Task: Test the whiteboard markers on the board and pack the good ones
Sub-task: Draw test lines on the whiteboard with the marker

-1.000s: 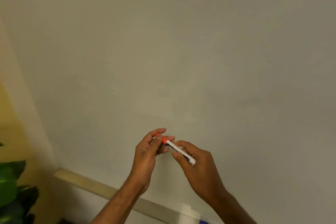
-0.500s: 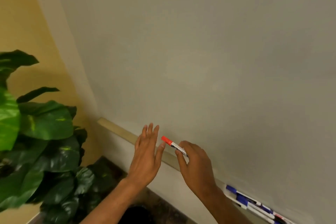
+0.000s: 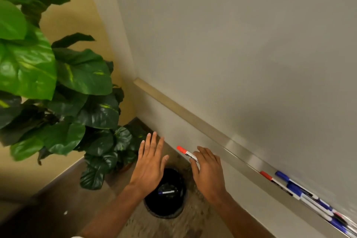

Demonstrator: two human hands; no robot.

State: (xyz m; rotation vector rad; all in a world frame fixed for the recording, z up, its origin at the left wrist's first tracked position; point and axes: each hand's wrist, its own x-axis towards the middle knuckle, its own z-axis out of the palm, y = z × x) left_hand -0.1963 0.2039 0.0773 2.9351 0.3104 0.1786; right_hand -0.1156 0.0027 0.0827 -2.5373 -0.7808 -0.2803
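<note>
My right hand (image 3: pixel 207 172) pinches a white marker with a red cap (image 3: pixel 186 153) between thumb and fingers, cap pointing up and left, just in front of the whiteboard (image 3: pixel 241 54). To its left, my left hand (image 3: pixel 151 162) is spread flat with straight fingers and holds nothing. Both hands hover over a black waste bin (image 3: pixel 154 208) on the floor, in which lies a marker with a blue cap (image 3: pixel 166 192). Several red- and blue-capped markers (image 3: pixel 301 192) lie in the board's tray (image 3: pixel 218 137) at the lower right.
A large green-leaved plant (image 3: pixel 58 87) fills the left side, its lowest leaves close to my left hand. A yellow wall stands behind it. The floor (image 3: pixel 48 208) is brown wood at the left, and speckled around the bin.
My head tilted down, bringing the bin, floor and more of the plant into view. The left hand let go of the red cap and spread flat. Both hands sank below the tray edge.
</note>
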